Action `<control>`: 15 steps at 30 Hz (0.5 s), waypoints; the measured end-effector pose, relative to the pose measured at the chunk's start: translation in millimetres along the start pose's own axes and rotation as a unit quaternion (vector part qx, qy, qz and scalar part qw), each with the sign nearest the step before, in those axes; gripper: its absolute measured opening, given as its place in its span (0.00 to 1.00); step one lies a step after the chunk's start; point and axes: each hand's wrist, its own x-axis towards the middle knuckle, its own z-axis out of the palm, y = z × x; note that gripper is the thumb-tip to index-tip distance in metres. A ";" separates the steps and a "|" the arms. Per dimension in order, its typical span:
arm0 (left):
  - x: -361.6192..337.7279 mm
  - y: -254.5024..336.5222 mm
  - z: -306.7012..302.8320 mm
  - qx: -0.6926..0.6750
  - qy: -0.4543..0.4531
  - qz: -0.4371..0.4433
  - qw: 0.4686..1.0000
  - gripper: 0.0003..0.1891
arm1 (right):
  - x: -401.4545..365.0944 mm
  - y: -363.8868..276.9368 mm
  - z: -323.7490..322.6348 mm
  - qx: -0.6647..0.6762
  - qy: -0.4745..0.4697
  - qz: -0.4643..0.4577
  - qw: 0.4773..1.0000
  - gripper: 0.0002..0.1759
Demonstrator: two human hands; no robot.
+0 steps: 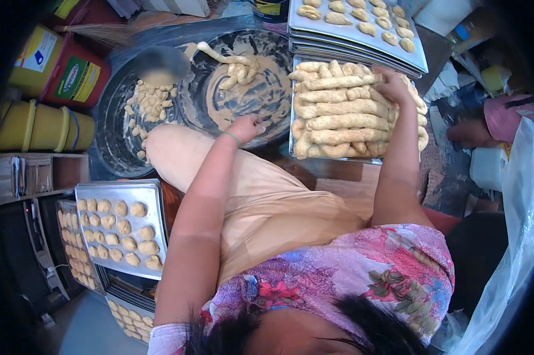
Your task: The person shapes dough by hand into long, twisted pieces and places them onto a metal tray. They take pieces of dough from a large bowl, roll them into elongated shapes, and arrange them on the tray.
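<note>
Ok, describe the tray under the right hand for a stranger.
Find the stack of baking trays at top right. Just below lies a tray, the right hand on its load. Only it is heaped with long dough logs, not small spaced pieces.

The person's right hand (391, 84) lies, fingers bent, on a heap of long pale dough rolls (338, 112). The left hand (247, 127), a green band at its wrist, hangs with bunched fingers at the near rim of a round dark metal pan smeared with tan dough (199, 97). Beside that, a second round dark pan (110, 127) holds small dough pieces. A rectangular steel tray of dough balls (92, 192) sits near the left elbow.
</note>
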 end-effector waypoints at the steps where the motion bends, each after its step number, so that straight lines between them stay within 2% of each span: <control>1: 4.4 -10.3 2.9 -0.017 -0.004 0.003 1.000 0.21 | 0.0 -27.0 4.5 -0.095 -0.003 0.061 0.994 0.27; 2: 5.5 -17.3 2.6 -0.035 -0.006 0.006 0.999 0.21 | -0.7 -47.6 5.0 -0.189 -0.004 0.120 0.975 0.26; 5: -16.5 13.1 -22.6 -0.104 -0.027 -0.099 0.989 0.21 | 12.6 -32.4 -3.9 -0.078 -0.185 0.188 0.962 0.27; 6: -15.7 5.1 -20.0 -0.073 -0.007 -0.065 0.995 0.20 | 8.8 -33.4 -7.8 -0.064 -0.185 0.148 0.969 0.25; 7: -11.4 -4.4 -17.8 -0.041 0.014 -0.031 0.999 0.20 | 2.6 -26.1 -1.6 -0.167 -0.077 0.059 0.981 0.25; 8: -7.3 -13.2 -14.6 -0.007 0.033 0.004 0.999 0.20 | 5.1 -22.3 4.6 -0.172 -0.048 0.034 0.983 0.24; 9: -9.1 -11.3 -15.6 0.004 0.030 0.003 1.000 0.20 | 5.1 -27.9 8.2 -0.178 -0.018 0.011 0.984 0.24; 11: -10.4 -5.4 -16.3 0.027 0.019 0.004 0.999 0.20 | 12.0 -40.2 12.0 -0.003 -0.127 0.104 0.986 0.24; 14: -5.4 -11.8 -13.1 -0.019 0.002 -0.007 1.000 0.21 | 17.3 -89.5 10.5 -0.197 -0.125 0.135 0.963 0.22; 15: -9.2 -6.0 -20.0 0.008 0.014 0.002 1.000 0.22 | 6.5 -137.0 2.3 -0.195 -0.053 0.090 0.975 0.22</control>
